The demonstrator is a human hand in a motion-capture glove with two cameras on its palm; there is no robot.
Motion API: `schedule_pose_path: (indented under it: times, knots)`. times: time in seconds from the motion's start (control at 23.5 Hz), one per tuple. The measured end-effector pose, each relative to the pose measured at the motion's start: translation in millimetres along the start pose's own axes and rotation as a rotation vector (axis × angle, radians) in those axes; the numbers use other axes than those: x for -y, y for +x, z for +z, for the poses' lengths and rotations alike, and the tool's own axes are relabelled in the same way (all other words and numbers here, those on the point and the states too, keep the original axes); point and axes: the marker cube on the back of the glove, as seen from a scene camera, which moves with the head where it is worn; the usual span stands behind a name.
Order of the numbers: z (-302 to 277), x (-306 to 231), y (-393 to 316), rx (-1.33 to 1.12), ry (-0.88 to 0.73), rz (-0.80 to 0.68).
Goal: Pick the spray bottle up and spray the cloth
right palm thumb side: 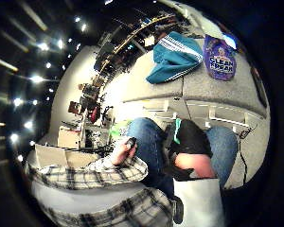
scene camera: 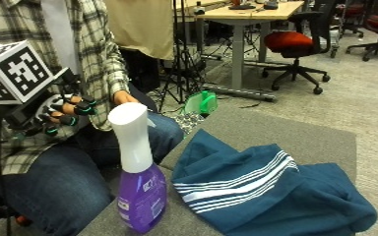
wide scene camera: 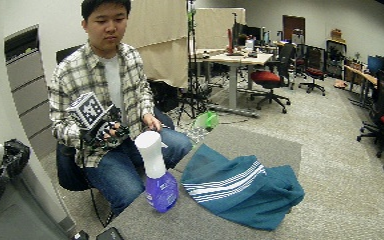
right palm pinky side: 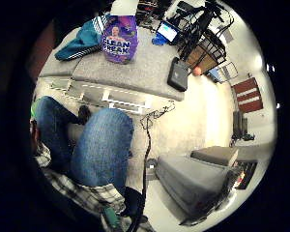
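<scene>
On grey table [scene camera: 294, 135]: spray bottle [scene camera: 139, 182] beside cloth [scene camera: 267, 191]; office w/ desks; right hand [scene camera: 61, 114] fingers curled, empty.

My outside view sits near the bottle [scene camera: 137, 187] across the table, wide view farther back, palm views face the table [right palm pinky side: 145, 67] from my lap.

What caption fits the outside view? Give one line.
Gloved right hand held above the lap, purple spray bottle upright beside striped teal cloth.
</scene>
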Motion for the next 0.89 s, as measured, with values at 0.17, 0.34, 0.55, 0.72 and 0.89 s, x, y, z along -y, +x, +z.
schedule_pose_path:
  times: [0.17,0.34,0.55,0.72,0.89]
  knots:
    - [3.6,-0.1,2.1,0.0,-0.008,0.008]
    - [4.7,1.8,5.8,0.001,-0.016,0.013]
    - [8.1,14.6,16.4,0.011,-0.008,0.021]
    - [16.6,45.0,37.5,0.066,0.019,0.065]
    - [17.4,70.7,53.8,0.155,0.025,0.093]
